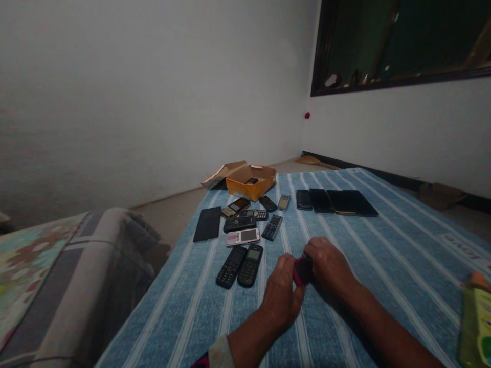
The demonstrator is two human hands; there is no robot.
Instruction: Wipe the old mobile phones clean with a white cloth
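Both hands meet at the middle of the striped cloth, around a small black mobile phone with a pink edge (303,271). My left hand (282,289) grips its left side between thumb and fingers. On the right side, the fingers of my right hand (328,260) are closed on it and hide that end. Just left of my hands lie two black keypad phones (250,265), side by side. Behind these are a pink-and-white phone (243,237), a dark keypad phone (272,227) and several other keypad phones (240,223).
An open orange box (251,191) with a phone inside stands at the far end. A black tablet-like slab (207,224) lies left; several dark touchscreen devices (322,200) are lined up at back right. A yellow-green bottle (475,322) is at the right edge, a cloth-covered surface (99,286) at left.
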